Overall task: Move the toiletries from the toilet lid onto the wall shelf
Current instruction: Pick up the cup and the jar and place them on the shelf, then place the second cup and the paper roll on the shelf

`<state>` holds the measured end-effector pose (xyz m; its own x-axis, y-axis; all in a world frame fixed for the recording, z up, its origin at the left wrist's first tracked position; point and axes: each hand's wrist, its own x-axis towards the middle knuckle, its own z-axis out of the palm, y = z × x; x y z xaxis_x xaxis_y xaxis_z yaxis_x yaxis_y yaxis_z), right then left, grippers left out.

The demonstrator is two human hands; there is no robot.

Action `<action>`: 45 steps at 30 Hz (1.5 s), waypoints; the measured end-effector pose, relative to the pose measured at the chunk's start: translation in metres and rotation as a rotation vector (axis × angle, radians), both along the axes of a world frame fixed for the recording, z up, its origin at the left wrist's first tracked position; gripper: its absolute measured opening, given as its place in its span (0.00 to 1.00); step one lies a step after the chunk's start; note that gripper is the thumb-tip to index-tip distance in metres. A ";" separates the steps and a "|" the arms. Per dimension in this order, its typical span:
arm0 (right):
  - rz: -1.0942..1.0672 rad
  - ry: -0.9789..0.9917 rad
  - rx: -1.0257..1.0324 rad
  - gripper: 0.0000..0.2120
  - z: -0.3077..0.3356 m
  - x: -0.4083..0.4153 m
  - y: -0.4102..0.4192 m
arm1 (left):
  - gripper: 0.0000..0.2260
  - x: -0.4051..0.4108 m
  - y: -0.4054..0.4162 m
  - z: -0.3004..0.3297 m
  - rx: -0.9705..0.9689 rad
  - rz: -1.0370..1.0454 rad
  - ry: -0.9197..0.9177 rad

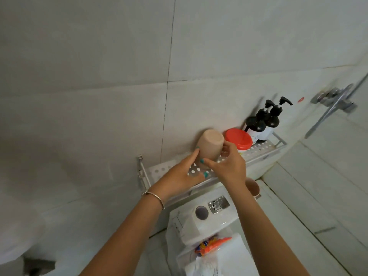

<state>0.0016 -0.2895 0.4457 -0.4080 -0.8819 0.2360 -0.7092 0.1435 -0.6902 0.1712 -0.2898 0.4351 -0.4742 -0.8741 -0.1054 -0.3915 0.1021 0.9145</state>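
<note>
Over the wall shelf you hold the tilted beige cup with both hands, left hand fingers lying straight along its side, right hand fingers curled round it; let go early and it could roll off or knock the red-lidded jar.

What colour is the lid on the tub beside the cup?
Bright red-orange, seen in the head view: the lid, right of the beige cup.

No text can be read. Print on the white packet and the pump bottles is too blurred.
</note>
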 end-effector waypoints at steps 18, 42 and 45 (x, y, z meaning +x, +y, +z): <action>0.000 0.030 -0.042 0.26 -0.027 0.002 0.033 | 0.38 0.008 0.021 0.014 -0.235 -0.013 -0.207; -0.181 -0.452 0.237 0.44 -0.116 -0.065 0.151 | 0.40 -0.030 0.115 -0.089 -0.021 0.149 -0.238; -0.161 -0.498 0.266 0.57 -0.126 -0.091 0.132 | 0.48 -0.046 0.105 -0.101 0.058 0.191 -0.221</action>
